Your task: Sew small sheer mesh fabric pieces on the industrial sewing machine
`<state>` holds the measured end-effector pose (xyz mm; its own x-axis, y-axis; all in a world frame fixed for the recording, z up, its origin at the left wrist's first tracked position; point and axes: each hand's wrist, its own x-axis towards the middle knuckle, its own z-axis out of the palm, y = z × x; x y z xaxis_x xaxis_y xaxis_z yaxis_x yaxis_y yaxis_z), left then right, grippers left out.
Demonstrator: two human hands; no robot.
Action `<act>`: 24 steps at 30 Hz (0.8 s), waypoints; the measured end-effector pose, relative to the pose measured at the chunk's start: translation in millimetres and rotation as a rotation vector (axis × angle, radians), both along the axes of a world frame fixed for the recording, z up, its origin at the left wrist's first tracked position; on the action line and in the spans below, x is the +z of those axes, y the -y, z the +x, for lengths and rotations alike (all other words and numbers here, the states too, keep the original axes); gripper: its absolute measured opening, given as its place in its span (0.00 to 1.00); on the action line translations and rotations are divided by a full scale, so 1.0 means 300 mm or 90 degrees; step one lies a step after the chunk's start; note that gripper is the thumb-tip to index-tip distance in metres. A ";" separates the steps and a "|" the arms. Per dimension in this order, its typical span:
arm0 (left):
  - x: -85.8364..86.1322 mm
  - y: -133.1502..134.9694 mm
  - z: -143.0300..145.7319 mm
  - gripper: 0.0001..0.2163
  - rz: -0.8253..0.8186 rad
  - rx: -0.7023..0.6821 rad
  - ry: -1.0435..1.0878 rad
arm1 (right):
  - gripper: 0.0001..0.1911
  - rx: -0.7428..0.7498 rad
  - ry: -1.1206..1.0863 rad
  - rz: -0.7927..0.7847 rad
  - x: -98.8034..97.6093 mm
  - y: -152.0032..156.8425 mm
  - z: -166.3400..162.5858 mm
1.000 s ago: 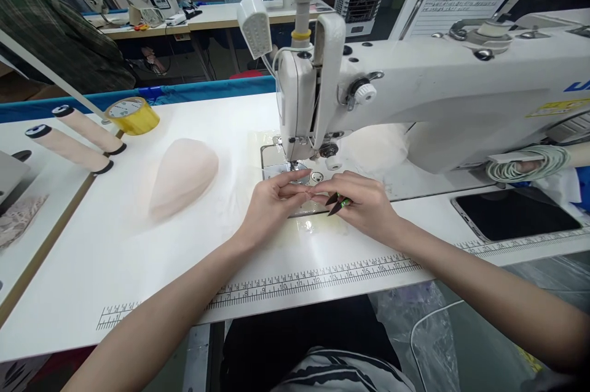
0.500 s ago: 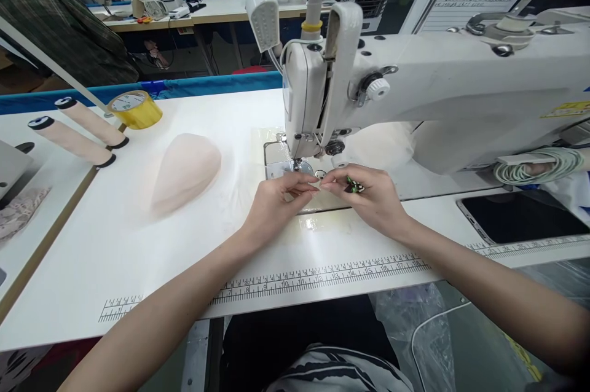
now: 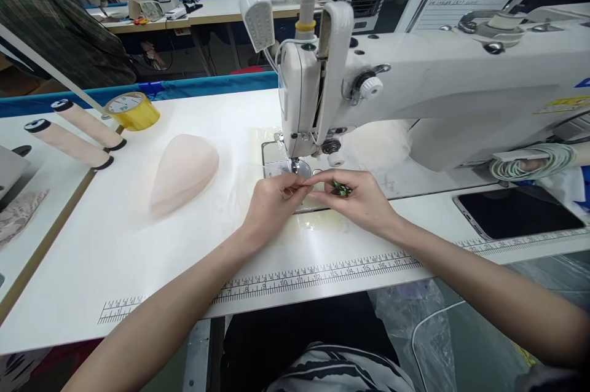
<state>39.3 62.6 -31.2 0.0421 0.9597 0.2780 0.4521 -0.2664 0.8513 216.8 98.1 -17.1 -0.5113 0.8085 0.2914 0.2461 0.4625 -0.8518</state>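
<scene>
Snips [image 3: 342, 188] are held in the curled right hand [image 3: 366, 200], before the machine [image 3: 297, 100]. The left hand [image 3: 270, 204] is narrowed to a pinch against it; whether anything is gripped there cannot be told. A pale pad [image 3: 187, 172] is laid to their left.

pale far table [image 3: 214, 13], greyish floor [image 3: 477, 333]

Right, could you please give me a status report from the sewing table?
Left hand and right hand close together. Green-and-black tool in right hand; anything pinched too small to tell. Sewing machine head just beyond both hands.
</scene>
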 end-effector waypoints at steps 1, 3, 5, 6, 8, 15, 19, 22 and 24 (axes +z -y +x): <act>-0.003 -0.001 -0.001 0.06 0.008 0.002 -0.013 | 0.09 0.009 0.002 -0.013 0.000 -0.004 -0.002; -0.008 -0.003 -0.005 0.06 0.017 0.004 -0.034 | 0.09 0.034 0.007 -0.040 0.001 -0.018 -0.007; -0.010 -0.004 -0.008 0.06 0.015 0.001 -0.047 | 0.09 0.067 0.016 -0.070 0.007 -0.035 -0.014; -0.010 -0.005 -0.009 0.06 0.013 -0.002 -0.052 | 0.08 0.083 0.019 -0.087 0.011 -0.044 -0.019; -0.007 -0.005 -0.011 0.05 0.007 -0.006 -0.056 | 0.09 0.106 0.012 -0.117 0.022 -0.060 -0.030; 0.005 -0.004 -0.025 0.04 -0.025 0.026 -0.067 | 0.15 0.066 0.175 -0.088 0.076 -0.016 0.119; 0.005 -0.005 -0.042 0.06 -0.061 0.054 -0.069 | 0.14 0.151 0.533 -0.089 0.091 0.072 0.403; 0.009 -0.009 -0.049 0.06 -0.071 0.077 -0.092 | 0.18 0.021 0.626 -0.065 0.092 0.113 0.564; 0.016 -0.014 -0.051 0.06 -0.072 0.106 -0.113 | 0.26 -0.050 0.602 -0.037 0.080 0.118 0.596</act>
